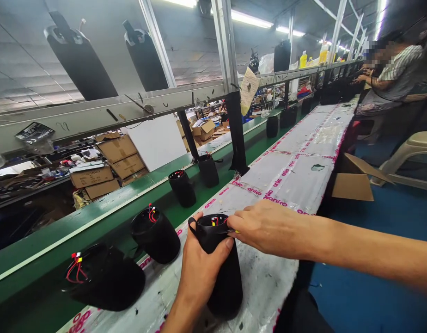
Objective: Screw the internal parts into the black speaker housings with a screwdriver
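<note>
Your left hand [202, 264] is clamping a black cylindrical housing [227, 286] over the white bench covering [305, 162]; your right hand [257, 226] is pinching a mostly hidden yellow item [237, 231] at its rim. Pink-lettered tape [257, 190] is repeating "anko"; a carton [92, 175] is bearing print too small to read.

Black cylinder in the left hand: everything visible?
Black cylinder, matte and fabric-looking, with a loop at its rim and red and yellow wiring in its open top. Roughly upright over the white bench covering; base contact unclear. Left hand grips its upper part; right hand, holding an item, mostly hidden, is at the rim.
</note>
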A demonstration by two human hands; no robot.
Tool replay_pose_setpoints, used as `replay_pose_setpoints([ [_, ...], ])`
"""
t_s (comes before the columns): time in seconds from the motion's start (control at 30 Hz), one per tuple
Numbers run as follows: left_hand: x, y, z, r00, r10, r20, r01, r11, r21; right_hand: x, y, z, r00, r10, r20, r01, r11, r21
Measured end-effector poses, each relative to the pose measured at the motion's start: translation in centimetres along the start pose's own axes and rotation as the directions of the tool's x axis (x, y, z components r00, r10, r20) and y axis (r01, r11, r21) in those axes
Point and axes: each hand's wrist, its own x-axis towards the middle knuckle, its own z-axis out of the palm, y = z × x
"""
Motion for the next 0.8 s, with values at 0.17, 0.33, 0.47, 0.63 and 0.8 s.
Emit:
replay_pose_setpoints([
  [0.17,0.1,-0.1,0.2,1.0,0.008,-0.02,-0.008,1.0,0.011,0.0,-0.2,-0.4,1.0,-0.004,-0.008,0.004,1.0,-0.022],
  [0.33,-0.2,0.4,0.4,0.998,0.018,-0.052,-0.015,0.999,0.045,-0.1,-0.2,-0.8,0.999,-0.019,0.031,0.02,0.999,-0.036],
  [0.47,-0.3,0.9,0.6,0.997,0.038,-0.067,-0.033,0.996,0.079,-0.1,-0.2,-1.0,0.998,-0.014,0.059,0.015,1.0,-0.016],
  [0.63,-0.3,1.4,1.1,0.993,0.031,-0.117,-0.016,0.992,0.128,-0.1,-0.4,-1.6,0.997,-0.011,0.078,0.011,1.0,-0.008],
  [0.8,-0.3,2.0,1.4,0.99,0.009,-0.14,0.01,0.991,0.132,0.1,0.2,-2.0,0.994,-0.038,0.101,0.034,0.998,0.043],
])
